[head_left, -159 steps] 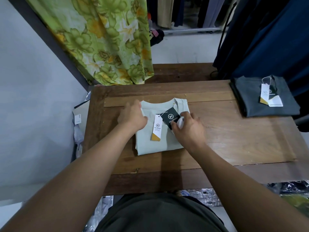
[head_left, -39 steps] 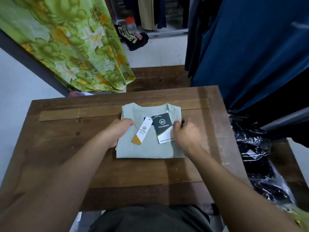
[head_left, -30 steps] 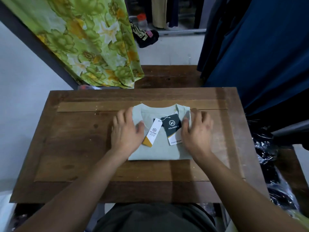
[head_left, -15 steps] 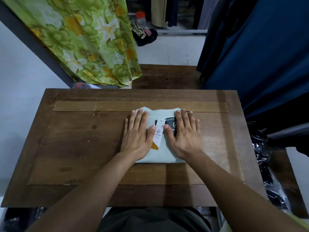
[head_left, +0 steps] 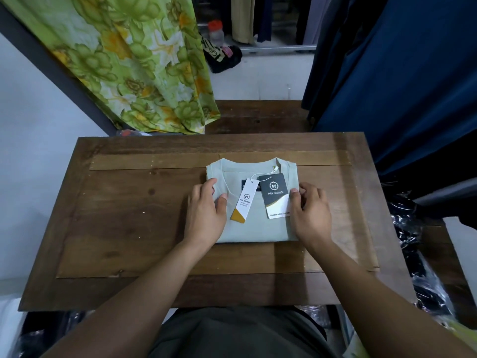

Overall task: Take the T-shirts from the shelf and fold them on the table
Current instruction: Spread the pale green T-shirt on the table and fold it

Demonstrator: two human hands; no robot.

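Observation:
A pale green T-shirt (head_left: pixel 254 227) lies folded into a neat rectangle in the middle of the wooden table (head_left: pixel 124 223), collar away from me. A white-and-orange tag (head_left: pixel 244 200) and a dark tag (head_left: pixel 275 193) rest on its chest. My left hand (head_left: pixel 205 215) holds the shirt's left edge, thumb on top and fingers over the side. My right hand (head_left: pixel 311 214) grips the right edge with curled fingers, its thumb by the dark tag.
A green floral cloth (head_left: pixel 144 60) hangs beyond the table's far left. Dark blue garments (head_left: pixel 402 73) hang at the far right. Plastic-wrapped dark clothes (head_left: pixel 423 267) lie right of the table. A wooden platform (head_left: pixel 260 116) sits behind it.
Half a second ago both palms pressed flat on top of the folded shirt. They have slid outward, and each hand now holds one side edge. The tags are uncovered.

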